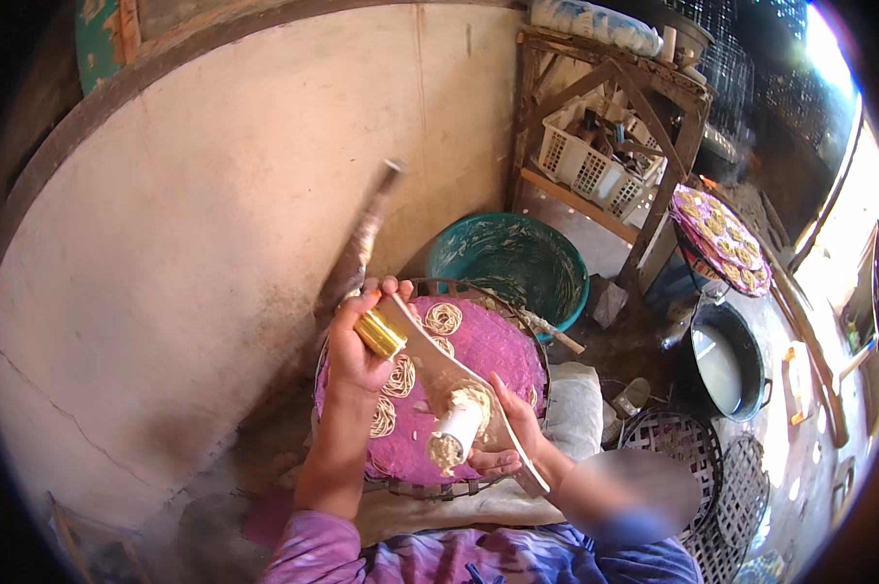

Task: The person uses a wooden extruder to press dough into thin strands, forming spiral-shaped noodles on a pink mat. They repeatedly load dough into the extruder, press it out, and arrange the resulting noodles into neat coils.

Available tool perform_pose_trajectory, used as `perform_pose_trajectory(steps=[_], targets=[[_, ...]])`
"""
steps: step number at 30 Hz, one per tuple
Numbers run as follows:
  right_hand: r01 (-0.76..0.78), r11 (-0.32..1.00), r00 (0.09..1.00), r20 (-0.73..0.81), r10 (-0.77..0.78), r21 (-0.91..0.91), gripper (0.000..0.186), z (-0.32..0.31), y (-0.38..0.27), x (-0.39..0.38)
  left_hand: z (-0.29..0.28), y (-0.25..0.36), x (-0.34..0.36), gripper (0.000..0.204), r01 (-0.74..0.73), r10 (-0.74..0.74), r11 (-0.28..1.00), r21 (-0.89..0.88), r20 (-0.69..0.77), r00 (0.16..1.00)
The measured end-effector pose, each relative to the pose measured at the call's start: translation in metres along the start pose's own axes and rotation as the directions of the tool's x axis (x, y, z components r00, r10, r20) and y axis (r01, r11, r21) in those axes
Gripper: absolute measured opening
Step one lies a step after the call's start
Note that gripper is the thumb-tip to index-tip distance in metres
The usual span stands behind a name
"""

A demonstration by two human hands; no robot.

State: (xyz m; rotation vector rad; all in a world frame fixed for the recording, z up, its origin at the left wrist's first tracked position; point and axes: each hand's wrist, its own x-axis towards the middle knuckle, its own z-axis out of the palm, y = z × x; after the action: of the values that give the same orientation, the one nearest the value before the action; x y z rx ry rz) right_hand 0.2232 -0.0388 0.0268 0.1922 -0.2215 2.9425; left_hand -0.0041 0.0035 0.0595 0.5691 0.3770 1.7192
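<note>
A flat pale board point(425, 352) with a short white tube point(459, 428) on it is held in both my hands. Pale dough clings around the tube's base and open end. My left hand point(350, 346) is closed around the board's upper end and a shiny gold cylinder point(381, 336). Beyond that hand a long brown rod point(366, 229) slants up, blurred; how it joins is hidden. My right hand point(515, 419) grips the lower part of the board, fingers beneath the tube. Below lies a round tray covered in pink mesh point(493, 336), bearing several coiled noodle nests point(444, 318).
A green basin point(507, 258) with dough smears stands behind the tray. At right are a dark pot of cloudy liquid point(726, 360), another tray of nests point(721, 238) and black woven baskets point(673, 443). A wooden rack point(619, 73) holds a white crate point(595, 165). A wall point(215, 195) rises at left.
</note>
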Motion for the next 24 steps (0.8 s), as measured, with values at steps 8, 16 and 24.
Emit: perform_pose_trajectory(steps=[8, 16, 24], targets=[[0.291, 0.359, 0.718, -0.046, -0.695, -0.887, 0.086, 0.045, -0.012, -0.04, -0.034, 0.006, -0.079, 0.044, -0.258, -0.048, 0.481, 0.838, 0.319, 0.947], [-0.141, -0.638, 0.931, 0.117, -0.345, -0.757, 0.089, 0.087, -0.014, -0.02, -0.003, 0.006, -0.099, 0.048, 0.109, -0.716, 0.43, 0.896, 0.266, 0.646], [-0.365, 0.318, 0.868, -0.443, -0.224, -0.875, 0.103, 0.095, -0.022, -0.011, 0.012, 0.001, -0.093, 0.058, -0.38, -0.478, 0.391, 0.838, 0.538, 0.694]])
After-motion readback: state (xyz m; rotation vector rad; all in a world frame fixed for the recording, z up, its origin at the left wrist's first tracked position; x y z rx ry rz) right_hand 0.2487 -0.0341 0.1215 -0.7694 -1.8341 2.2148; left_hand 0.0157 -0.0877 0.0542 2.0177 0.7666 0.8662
